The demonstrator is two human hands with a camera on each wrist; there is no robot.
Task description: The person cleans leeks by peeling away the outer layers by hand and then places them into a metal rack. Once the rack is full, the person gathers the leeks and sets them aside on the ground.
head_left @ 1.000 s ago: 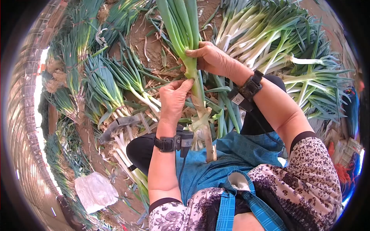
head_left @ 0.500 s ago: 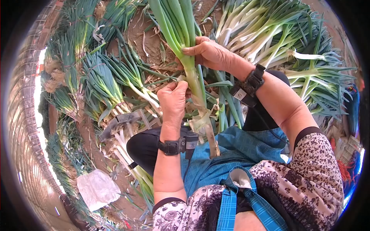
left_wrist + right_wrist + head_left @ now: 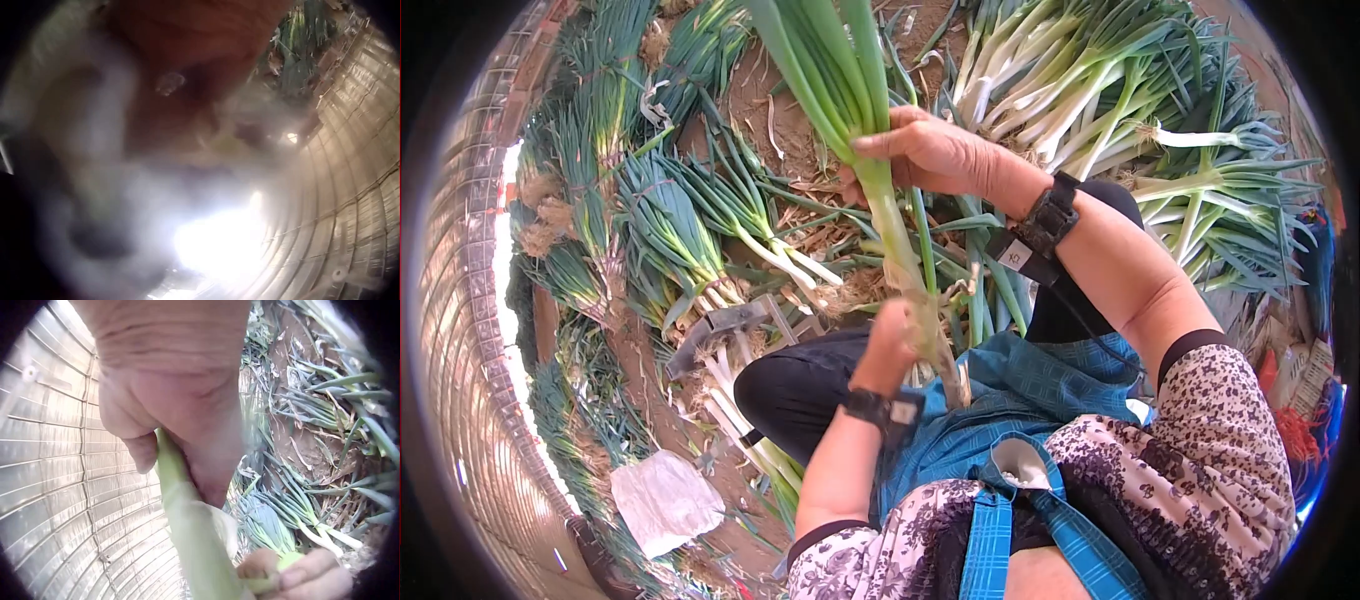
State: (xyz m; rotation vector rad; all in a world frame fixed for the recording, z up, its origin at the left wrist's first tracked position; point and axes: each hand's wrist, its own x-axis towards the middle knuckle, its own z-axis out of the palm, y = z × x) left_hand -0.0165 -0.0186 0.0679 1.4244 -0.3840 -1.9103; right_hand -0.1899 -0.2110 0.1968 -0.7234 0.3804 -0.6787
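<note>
A thick green onion (image 3: 890, 215) stands nearly upright before the person, leaves up, its base low over the blue apron. My right hand (image 3: 930, 150) grips its neck just under the leaves. Blurred by motion, my left hand (image 3: 890, 345) is beside the lower stalk. The right wrist view has the left hand's fingers (image 3: 315, 575) pinching a pale green strip of outer skin next to the onion stalk (image 3: 200, 550). Loose, torn skin hangs around the lower stalk. In the left wrist view the hand (image 3: 194, 62) is too blurred for detail.
Trimmed green onions (image 3: 1080, 90) with white stalks are heaped at the far right. Tied bundles (image 3: 665, 210) lie to the left, near a grey metal stand (image 3: 720, 330). A white sheet (image 3: 665, 500) lies lower left, and a curved, ribbed wall (image 3: 465, 330) rises beyond.
My left hand has come down from the onion's neck to its lower stalk, stripping skin. My right hand keeps its grip and has shifted slightly left, the leaves leaning further left.
</note>
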